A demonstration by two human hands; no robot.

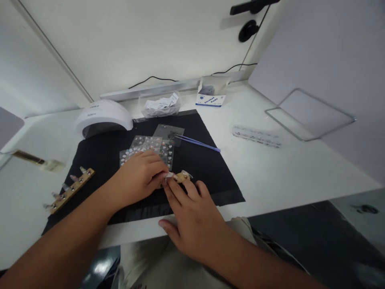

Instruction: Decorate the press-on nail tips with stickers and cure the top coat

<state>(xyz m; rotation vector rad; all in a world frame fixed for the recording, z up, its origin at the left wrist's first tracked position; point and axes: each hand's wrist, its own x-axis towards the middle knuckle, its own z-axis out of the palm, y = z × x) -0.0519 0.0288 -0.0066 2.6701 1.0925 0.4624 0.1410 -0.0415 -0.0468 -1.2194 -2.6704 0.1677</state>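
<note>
Black fabric mat [207, 168] covers the middle of the white table [285, 172], and everything here is placed by that mat. At its near edge, my right hand [192, 216] lies palm down, fingers stretched forward, their tips pressing on a small wooden nail-tip holder [180, 176] that rests on the mat. My left hand [140, 178] comes in from the left and meets it there; its fingertips are pinched together on a small pale piece at the holder's left end, though I cannot tell exactly what that piece is. Clear nail tips [187, 174] sit on top of the holder, just beyond my fingers.

At the mat's left corner lies a longer wooden strip [70, 189] carrying a row of nail tips. Just beyond my left hand, on the mat, lie clear sticker sheets [150, 149] dotted with tiny decorations, partly hidden under my knuckles. A little farther, lilac tweezers [197, 143] lie on the mat, pointing toward its right edge.

Off the mat's right side, a clear plastic strip [255, 135] rests on the bare table, and beyond it a wire frame [309, 114]. At the mat's far left corner stands a white nail-curing lamp [102, 116]. Behind the far edge sit a clear tub of small packets [159, 105] and a white-and-blue box of alcohol pads [212, 93], by the wall.
</note>
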